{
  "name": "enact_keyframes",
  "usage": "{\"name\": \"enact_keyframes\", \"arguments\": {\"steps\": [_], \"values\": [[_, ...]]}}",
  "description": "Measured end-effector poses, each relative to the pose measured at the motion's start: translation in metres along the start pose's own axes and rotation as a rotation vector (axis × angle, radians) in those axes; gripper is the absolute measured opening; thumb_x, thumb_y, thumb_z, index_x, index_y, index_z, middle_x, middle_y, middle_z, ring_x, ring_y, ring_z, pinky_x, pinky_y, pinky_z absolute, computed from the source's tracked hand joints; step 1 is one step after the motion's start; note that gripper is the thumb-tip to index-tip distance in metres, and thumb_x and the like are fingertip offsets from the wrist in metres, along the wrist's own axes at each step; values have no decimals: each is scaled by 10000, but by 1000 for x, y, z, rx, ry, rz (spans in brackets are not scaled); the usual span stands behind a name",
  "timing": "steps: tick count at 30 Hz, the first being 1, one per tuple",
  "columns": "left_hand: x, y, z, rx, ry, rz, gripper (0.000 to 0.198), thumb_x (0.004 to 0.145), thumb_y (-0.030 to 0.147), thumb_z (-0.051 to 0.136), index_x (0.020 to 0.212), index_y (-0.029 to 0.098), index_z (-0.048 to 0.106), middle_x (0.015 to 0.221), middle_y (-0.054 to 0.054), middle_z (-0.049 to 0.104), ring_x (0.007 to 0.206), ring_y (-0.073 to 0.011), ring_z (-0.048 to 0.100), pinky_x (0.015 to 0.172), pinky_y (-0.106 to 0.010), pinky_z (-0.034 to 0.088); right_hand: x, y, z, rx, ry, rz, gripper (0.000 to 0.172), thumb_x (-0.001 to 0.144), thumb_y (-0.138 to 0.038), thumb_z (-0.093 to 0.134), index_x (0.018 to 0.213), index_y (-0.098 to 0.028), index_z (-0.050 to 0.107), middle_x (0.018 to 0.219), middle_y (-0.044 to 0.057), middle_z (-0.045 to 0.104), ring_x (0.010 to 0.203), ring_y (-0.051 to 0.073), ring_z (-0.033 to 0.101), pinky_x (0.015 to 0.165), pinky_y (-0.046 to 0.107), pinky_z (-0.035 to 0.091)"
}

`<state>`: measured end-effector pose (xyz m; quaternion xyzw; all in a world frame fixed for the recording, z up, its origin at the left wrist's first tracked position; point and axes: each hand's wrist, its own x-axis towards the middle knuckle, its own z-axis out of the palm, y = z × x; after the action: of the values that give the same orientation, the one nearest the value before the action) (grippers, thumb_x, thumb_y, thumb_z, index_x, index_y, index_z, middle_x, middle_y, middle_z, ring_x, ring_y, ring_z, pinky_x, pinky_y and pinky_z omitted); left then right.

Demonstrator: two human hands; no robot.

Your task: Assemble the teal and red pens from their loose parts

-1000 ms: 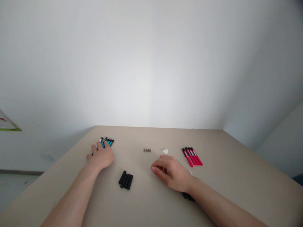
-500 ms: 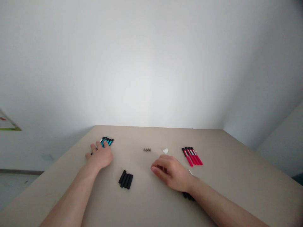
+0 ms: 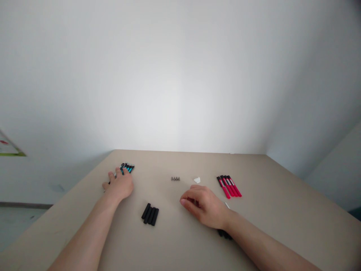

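Note:
My left hand (image 3: 120, 185) lies spread over a bunch of blue and black pen-like pieces (image 3: 128, 168) at the table's far left, its fingers apart and covering part of them. My right hand (image 3: 203, 203) rests on the table right of the middle, fingers curled with thumb and fingertips close together; whether anything small is inside cannot be seen. Several black tubes (image 3: 150, 214) lie side by side between the hands. Beneath my right wrist, more black pieces (image 3: 225, 234) and a bit of something white (image 3: 227, 205) are partly hidden.
Several small metal cone-shaped tips (image 3: 175, 179) stand in a row near the table's middle. To their right lie small white pieces (image 3: 197, 180). Several red pens with black ends (image 3: 229, 186) lie further right. A white wall (image 3: 180, 94) rises behind the table (image 3: 175, 248).
My left hand has shifted very slightly left, and the blue and black pieces under its fingers have moved a little with it. My right hand stays in place.

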<state>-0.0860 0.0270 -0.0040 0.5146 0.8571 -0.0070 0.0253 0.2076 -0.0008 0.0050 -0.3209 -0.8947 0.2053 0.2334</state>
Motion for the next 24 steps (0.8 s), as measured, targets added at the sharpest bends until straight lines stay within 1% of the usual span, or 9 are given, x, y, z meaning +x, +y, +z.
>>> {"name": "enact_keyframes", "arguments": {"steps": [7, 13, 18, 21, 24], "values": [[2, -2, 2, -22, 19, -4, 600, 828, 101, 320, 1423, 35, 354, 1507, -229, 256, 1348, -456, 244, 977, -643, 316, 0, -1, 0, 0, -1, -5, 230, 925, -272, 474, 857, -170, 668, 721, 47, 634, 696, 149, 543, 663, 252, 418], [2, 0, 1, -43, 24, -19, 594, 844, 112, 281, 1426, 10, 332, 1508, -222, 262, 1346, -462, 238, 977, -647, 306, 1, -2, -1, -2, 1, -1, 227, 926, -273, 475, 860, -171, 667, 719, 48, 635, 693, 149, 547, 666, 252, 418], [2, 1, 3, -53, 42, -38, 606, 805, 147, 376, 1402, 42, 385, 1496, -237, 277, 1347, -470, 230, 983, -653, 281, 1, -3, -2, -8, -2, 1, 249, 930, -285, 469, 851, -168, 673, 716, 52, 635, 685, 149, 548, 650, 250, 418], [2, 1, 3, -64, 53, -46, 585, 803, 147, 376, 1380, 61, 418, 1478, -231, 318, 1341, -462, 251, 976, -646, 293, 0, -1, -1, -10, 2, -10, 251, 933, -292, 466, 860, -167, 671, 718, 53, 636, 690, 151, 546, 653, 253, 420], [2, 3, 1, -76, 73, -58, 554, 815, 173, 367, 1350, 51, 443, 1462, -238, 334, 1330, -465, 263, 955, -642, 318, -1, 2, 0, -6, 7, -16, 242, 931, -283, 468, 861, -169, 670, 719, 50, 636, 693, 151, 544, 659, 254, 419]]}}
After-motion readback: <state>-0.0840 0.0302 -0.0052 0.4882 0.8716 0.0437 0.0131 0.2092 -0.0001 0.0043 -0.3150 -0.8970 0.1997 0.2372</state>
